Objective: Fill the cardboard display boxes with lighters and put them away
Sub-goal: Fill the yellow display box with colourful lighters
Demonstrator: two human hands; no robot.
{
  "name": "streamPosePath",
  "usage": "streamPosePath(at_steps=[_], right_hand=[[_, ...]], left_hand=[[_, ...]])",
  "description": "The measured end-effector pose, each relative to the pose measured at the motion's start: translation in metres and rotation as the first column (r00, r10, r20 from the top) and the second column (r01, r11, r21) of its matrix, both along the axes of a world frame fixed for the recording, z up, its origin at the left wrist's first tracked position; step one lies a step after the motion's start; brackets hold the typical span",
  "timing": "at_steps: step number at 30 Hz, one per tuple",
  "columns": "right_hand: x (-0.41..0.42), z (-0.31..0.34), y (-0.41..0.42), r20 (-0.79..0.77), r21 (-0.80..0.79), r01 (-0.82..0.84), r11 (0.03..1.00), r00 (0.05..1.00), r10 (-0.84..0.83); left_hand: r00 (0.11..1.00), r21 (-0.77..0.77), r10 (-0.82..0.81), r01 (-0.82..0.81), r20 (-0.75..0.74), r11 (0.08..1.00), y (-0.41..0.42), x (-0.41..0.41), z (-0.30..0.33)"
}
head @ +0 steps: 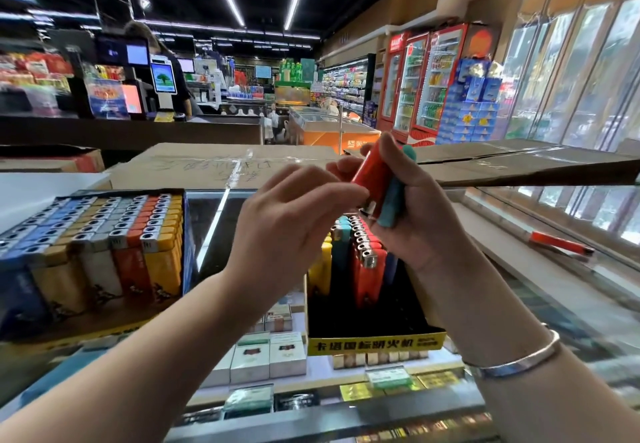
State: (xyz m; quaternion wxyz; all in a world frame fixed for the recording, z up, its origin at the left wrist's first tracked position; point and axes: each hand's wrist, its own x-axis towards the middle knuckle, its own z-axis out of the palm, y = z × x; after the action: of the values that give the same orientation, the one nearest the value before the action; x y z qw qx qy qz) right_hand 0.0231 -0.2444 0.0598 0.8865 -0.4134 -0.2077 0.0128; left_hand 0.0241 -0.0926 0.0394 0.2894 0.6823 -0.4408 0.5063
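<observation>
My right hand grips a red lighter and a teal lighter upside down, above a yellow-fronted cardboard display box. That box holds a few rows of yellow, teal, red and blue lighters at its back; its front part is dark and bare. My left hand pinches the lower end of the red lighter with thumb and forefinger. At the left stands a second display box packed with blue, tan, grey, red and yellow lighters.
Both boxes stand on a glass counter with cigarette packs below. A loose red lighter lies on the glass at right. Flat cardboard cartons lie behind. A person stands at the checkout screens far left; fridges line the right wall.
</observation>
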Motion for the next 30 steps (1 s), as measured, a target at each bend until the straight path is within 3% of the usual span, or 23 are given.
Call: streamPosePath(at_steps=[2, 5, 10, 13, 16, 21, 24, 26, 30], right_hand=[[0.001, 0.0, 0.0, -0.005, 0.003, 0.013, 1.0, 1.0, -0.013], [0.004, -0.003, 0.001, -0.008, -0.029, 0.061, 0.998, 0.998, -0.061], [0.009, -0.007, -0.002, 0.045, -0.039, 0.106, 0.994, 0.994, -0.104], [0.013, -0.009, -0.002, 0.083, -0.068, 0.044, 0.997, 0.996, -0.038], [0.016, -0.006, -0.007, 0.051, -0.052, 0.1, 0.994, 0.994, -0.098], [0.017, 0.0, -0.025, -0.018, 0.033, 0.287, 0.957, 0.958, -0.287], [0.02, -0.004, -0.033, -0.043, -0.088, 0.482, 0.872, 0.873, -0.486], [0.023, -0.008, -0.036, -0.048, -0.19, 0.576, 0.795, 0.804, -0.593], [0.03, -0.015, -0.039, -0.046, -0.384, 0.593, 0.708, 0.754, -0.656]], left_hand=[[0.997, -0.108, -0.04, 0.033, -0.067, 0.994, 0.001, -0.002, 0.004], [0.945, -0.179, -0.169, 0.122, -0.281, 0.976, -0.002, -0.003, 0.003], [0.678, -0.305, -0.28, 0.085, -0.68, 0.948, -0.01, -0.001, -0.005], [0.534, -0.503, -0.504, 0.162, -0.679, 0.849, -0.006, 0.001, -0.003], [0.468, -0.632, -0.631, 0.18, -0.619, 0.754, -0.002, 0.001, 0.003], [0.476, -0.653, -0.661, 0.214, -0.58, 0.727, 0.003, -0.003, 0.012], [0.494, -0.588, -0.641, 0.283, -0.588, 0.758, 0.004, -0.01, 0.015], [0.547, -0.457, -0.556, 0.321, -0.626, 0.83, 0.0, -0.013, 0.013], [0.656, -0.276, -0.432, 0.334, -0.619, 0.902, -0.005, -0.017, 0.01]])
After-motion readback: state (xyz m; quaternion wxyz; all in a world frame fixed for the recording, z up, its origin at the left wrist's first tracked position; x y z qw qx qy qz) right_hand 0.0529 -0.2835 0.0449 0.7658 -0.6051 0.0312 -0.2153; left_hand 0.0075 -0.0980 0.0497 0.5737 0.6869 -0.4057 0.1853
